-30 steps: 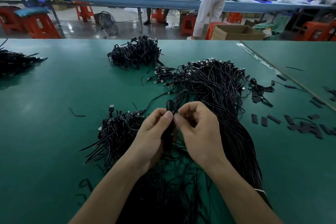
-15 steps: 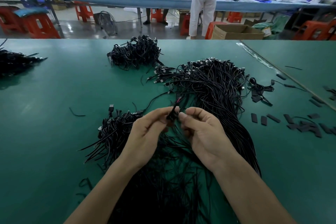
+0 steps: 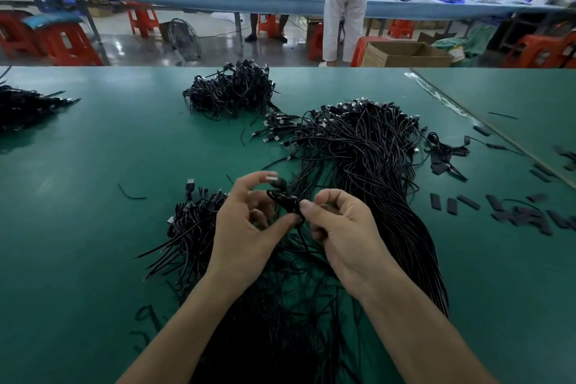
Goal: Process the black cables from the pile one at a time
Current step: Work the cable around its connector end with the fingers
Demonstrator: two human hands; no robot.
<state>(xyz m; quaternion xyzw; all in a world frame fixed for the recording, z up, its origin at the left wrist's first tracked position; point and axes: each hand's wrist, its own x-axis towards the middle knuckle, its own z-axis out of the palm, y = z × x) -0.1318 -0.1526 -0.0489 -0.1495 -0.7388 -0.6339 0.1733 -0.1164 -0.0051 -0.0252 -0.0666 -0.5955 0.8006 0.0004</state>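
Note:
One black cable (image 3: 285,201) is looped between my two hands above the green table (image 3: 93,165). My left hand (image 3: 246,227) pinches it between thumb and fingers, with the silver USB plug (image 3: 271,178) sticking out near the index fingertip. My right hand (image 3: 343,227) grips the same cable from the right with thumb and curled fingers. The big pile of long black cables (image 3: 358,153) stretches from the middle of the table down under my forearms. A smaller heap of cables (image 3: 190,227) lies just left of my left hand.
Another cable bundle (image 3: 230,93) sits at the far middle, and one more cable heap (image 3: 25,106) at the left edge. Small black sleeve pieces (image 3: 514,212) are scattered on the right. A person in white trousers (image 3: 343,9) stands beyond the table near a cardboard box (image 3: 405,53).
My hands have drawn slightly apart and the cable now forms a small loop between them. The USB plug has come up by my left index finger. The person in the background stepped left.

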